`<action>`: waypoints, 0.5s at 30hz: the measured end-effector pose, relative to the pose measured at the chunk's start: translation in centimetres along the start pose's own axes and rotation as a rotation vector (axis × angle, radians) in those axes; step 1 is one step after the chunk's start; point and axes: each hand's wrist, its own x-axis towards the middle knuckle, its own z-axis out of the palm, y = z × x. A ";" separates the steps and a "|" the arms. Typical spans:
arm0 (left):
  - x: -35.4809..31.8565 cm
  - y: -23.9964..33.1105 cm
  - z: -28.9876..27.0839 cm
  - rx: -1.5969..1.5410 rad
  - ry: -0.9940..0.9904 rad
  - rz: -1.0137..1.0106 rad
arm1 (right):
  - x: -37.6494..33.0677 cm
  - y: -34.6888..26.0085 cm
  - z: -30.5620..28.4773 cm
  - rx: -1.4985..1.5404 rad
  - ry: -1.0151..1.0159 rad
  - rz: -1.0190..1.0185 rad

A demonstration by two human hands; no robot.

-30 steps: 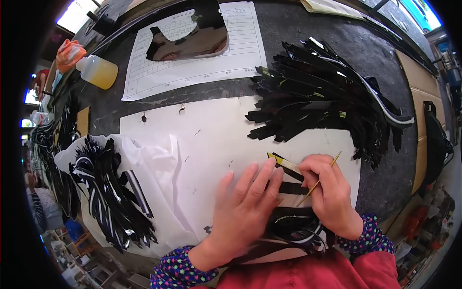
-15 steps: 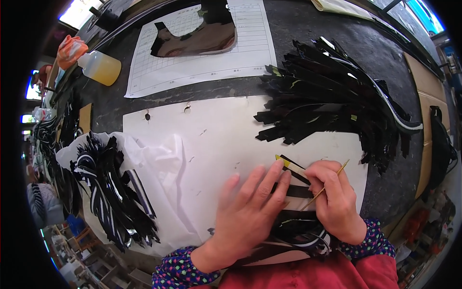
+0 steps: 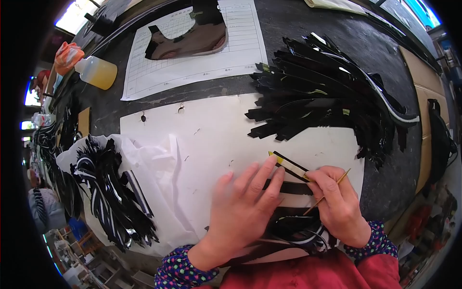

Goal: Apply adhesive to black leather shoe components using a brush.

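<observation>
My left hand [image 3: 245, 204] lies with fingers stretched on a white board [image 3: 207, 135]. Its index fingertip touches the yellow end of a short pale strip with black edges [image 3: 292, 167]. In my right hand [image 3: 339, 202] is a thin yellowish-brown stick [image 3: 343, 177], pinched and slanting past the fingers. That hand's fingertips meet the strip's other end. Just below the strip, a black strip [image 3: 296, 188] runs between my hands. Nearer to me lies a bunch of black strips [image 3: 298, 229], partly covered by my left hand.
A big fan of black strips [image 3: 313, 91] spreads over the board's far right. Another bundle of black and white strips [image 3: 113, 197] rests on white cloth-like sheeting [image 3: 166, 164] at left. Behind are a printed paper [image 3: 192, 70], a dark curved panel [image 3: 192, 43] and a bottle of yellow liquid [image 3: 98, 73].
My right hand has shifted slightly right and down along the strip, exposing more of its pale surface. The left fingertip remains at the yellow end. The whole view has moved a little.
</observation>
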 end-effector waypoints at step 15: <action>0.3 0.0 -0.4 -0.006 -0.051 -0.007 | -0.2 0.5 0.2 -0.049 0.004 -0.065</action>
